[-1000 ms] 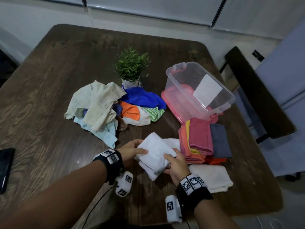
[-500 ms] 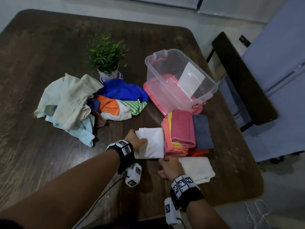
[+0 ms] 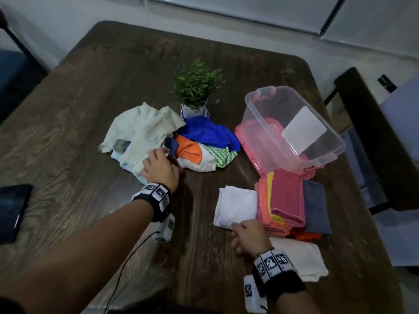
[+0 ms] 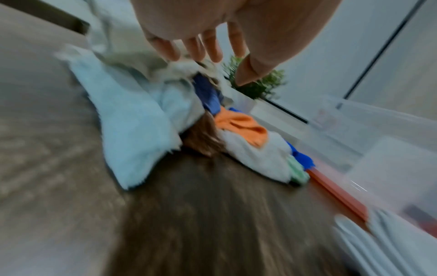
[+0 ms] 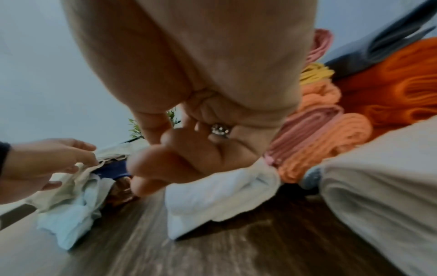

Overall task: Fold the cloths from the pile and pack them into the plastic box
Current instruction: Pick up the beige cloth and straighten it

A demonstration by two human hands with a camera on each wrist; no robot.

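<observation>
- Head view: dark wood worktop (image 3: 68,137). Left hand (image 3: 159,167) lies on the near edge of the loose cloth pile (image 3: 167,141), fingers spread over a pale cream cloth (image 3: 145,130); whether it grips, cannot tell here.
- Right hand (image 3: 248,234) sits at the near edge of a folded white cloth (image 3: 237,206), fingertips touching it, fingers loosely bent.
- Folded stack (image 3: 283,200) of pink, yellow and orange cloths lies just right of the white one, touching it; a grey folded cloth (image 3: 316,207) beside that, a cream folded cloth (image 3: 299,257) nearer.
- Clear plastic box (image 3: 292,123) stands tilted on its pink lid (image 3: 247,141), behind the stack. White label (image 3: 303,130) on its wall; no writing readable.
- Potted plant (image 3: 196,87) behind the pile; dark phone (image 3: 12,209) at the left edge. Wrist bands carry black-and-white square code markers, no words.
- Left wrist view (blurred): left hand (image 4: 212,37) open, fingers (image 4: 165,48) straight, tips at the cream cloth on the pile (image 4: 146,112); light blue cloth (image 4: 132,130) lowest, orange cloth (image 4: 243,127) further along.
- Right wrist view: right hand (image 5: 189,140) loosely curled, a ring on one finger, holding nothing, over the folded white cloth (image 5: 217,192). Folded stack (image 5: 314,130) to the right; left hand (image 5: 45,162) on the pile beyond.
</observation>
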